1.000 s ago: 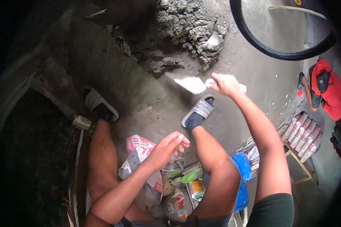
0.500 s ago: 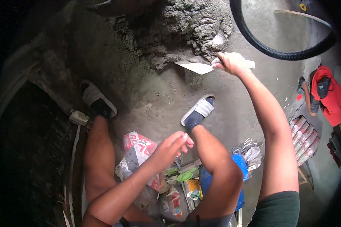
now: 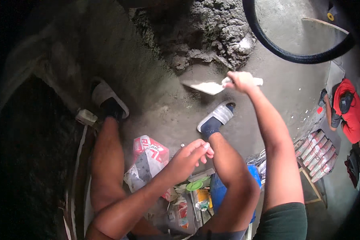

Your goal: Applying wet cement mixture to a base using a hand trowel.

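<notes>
Watching remotely, I have the right hand (image 3: pixel 241 82) closed round the handle of a trowel (image 3: pixel 208 87); its pale blade points left, at the near edge of the grey mortar heap (image 3: pixel 230 36) on the floor (image 3: pixel 156 126), though I cannot tell whether it touches either; I have the left hand (image 3: pixel 191 157) half-curled, with nothing visible in its grasp, past the right edge of a red-and-white bag (image 3: pixel 151 155); well to the right I see a person in red (image 3: pixel 352 128).
</notes>
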A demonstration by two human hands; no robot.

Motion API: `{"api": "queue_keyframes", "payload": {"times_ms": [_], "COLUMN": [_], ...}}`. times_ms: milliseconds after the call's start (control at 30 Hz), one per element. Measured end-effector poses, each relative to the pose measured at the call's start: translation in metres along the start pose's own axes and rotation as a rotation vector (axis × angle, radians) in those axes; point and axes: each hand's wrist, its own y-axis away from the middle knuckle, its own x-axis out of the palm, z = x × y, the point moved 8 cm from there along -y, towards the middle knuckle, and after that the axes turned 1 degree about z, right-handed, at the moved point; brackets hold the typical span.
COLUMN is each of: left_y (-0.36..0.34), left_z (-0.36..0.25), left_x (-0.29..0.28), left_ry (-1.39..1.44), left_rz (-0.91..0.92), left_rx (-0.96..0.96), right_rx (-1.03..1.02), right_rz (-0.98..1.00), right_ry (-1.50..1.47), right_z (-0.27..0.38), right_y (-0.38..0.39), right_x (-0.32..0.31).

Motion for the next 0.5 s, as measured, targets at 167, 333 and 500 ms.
{"api": "queue_keyframes", "payload": {"times_ms": [167,333,500], "left_y": [0.001,-0.001,-0.009], "left_z": [-0.001,-0.004,-0.01], "left_x": [-0.003,-0.011,-0.005], "left_ry": [-0.014,-0.04,-0.037], "left_rz": [-0.019,-0.053,-0.061], "left_rx": [0.008,0.007,0.014], "right_rx": [0.145,0.116,0.073], "right_rz": [-0.193,-0.129,-0.122], "right_ry": [-0.096,-0.13,0.029], "right_z": [-0.03,-0.02,-0.06], "right_y": [0.035,0.062,0.044], "right_x": [-0.025,0.018,0.022]}}
